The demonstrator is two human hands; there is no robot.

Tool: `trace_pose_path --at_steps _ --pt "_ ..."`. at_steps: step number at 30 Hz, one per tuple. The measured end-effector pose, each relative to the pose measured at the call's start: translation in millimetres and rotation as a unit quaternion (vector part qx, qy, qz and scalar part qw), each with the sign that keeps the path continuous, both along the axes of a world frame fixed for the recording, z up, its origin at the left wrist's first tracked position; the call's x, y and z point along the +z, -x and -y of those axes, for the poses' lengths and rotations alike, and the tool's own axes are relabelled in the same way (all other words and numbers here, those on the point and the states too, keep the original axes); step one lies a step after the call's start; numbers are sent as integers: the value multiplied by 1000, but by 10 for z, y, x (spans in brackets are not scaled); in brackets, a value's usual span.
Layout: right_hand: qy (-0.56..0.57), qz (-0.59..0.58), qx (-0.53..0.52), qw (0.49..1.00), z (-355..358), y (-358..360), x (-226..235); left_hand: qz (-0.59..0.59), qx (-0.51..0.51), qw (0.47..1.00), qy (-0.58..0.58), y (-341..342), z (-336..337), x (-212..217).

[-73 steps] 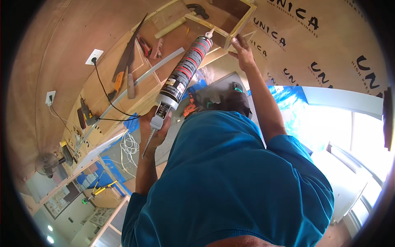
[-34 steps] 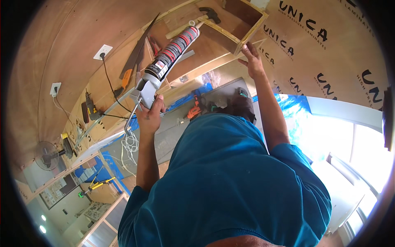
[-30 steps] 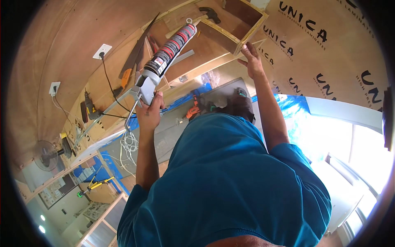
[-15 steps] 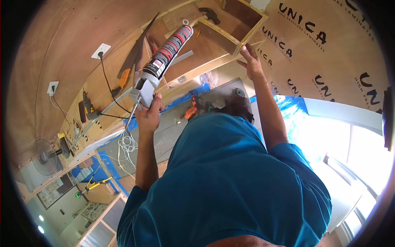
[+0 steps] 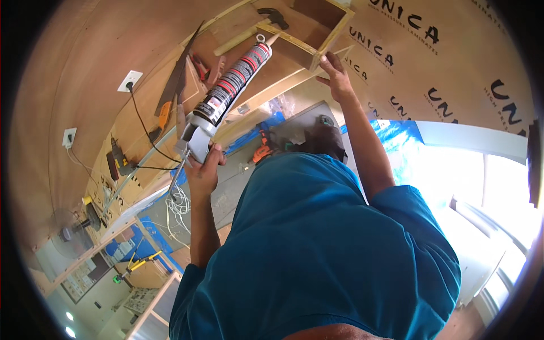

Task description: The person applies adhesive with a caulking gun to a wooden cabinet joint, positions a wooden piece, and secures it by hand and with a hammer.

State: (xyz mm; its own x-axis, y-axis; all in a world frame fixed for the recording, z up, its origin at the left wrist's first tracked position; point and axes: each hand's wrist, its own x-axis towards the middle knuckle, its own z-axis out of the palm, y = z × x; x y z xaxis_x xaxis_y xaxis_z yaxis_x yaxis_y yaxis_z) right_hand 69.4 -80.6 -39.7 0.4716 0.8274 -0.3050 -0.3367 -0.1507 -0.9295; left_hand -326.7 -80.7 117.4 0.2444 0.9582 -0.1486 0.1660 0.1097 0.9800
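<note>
My left hand is wrapped round the handle of a grey caulking gun. The gun carries a black sealant cartridge with red stripes, tilted up and to the right. Its pale nozzle reaches the near edge of an open wooden box frame; whether it touches the wood I cannot tell. With the fingers of my right hand I grip the near right corner of that frame. The frame rests on a wooden worktop.
Behind the gun lie a hammer, red-handled pliers and a handsaw. A yellow-black drill stands farther left, near a fan. Below are an orange power tool and a coiled white cable. A printed brown panel rises right.
The caulking gun has shifted right relative to the box frame, and its nozzle now shows at the frame's edge. My right hand keeps its hold on the corner. The whole view has turned slightly.
</note>
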Motion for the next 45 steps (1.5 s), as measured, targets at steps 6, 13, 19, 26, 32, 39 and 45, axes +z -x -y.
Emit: trace_pose_path --at_steps 6,13,19,26,32,39,45 --pt "-6 -9 -16 1000 -3 -30 -111 -31 -34 999 29 -89 222 134" --pt "-20 -11 -12 1000 -31 -38 -181 -22 -45 998 49 -83 335 167" --pt "-17 -15 -19 1000 -25 -6 -150 -37 -38 998 32 -5 256 128" --pt "-11 -14 -23 1000 -20 -13 -155 -24 -59 997 31 -10 333 107" --pt "-15 -11 -13 1000 -24 -43 -193 5 -19 1000 11 -27 267 39" --pt "-9 -1 -5 1000 -28 2 -118 -1 -26 999 18 -52 313 94" --pt "-4 -8 -17 1000 -1 -22 -93 -24 -39 999 -11 11 51 42"
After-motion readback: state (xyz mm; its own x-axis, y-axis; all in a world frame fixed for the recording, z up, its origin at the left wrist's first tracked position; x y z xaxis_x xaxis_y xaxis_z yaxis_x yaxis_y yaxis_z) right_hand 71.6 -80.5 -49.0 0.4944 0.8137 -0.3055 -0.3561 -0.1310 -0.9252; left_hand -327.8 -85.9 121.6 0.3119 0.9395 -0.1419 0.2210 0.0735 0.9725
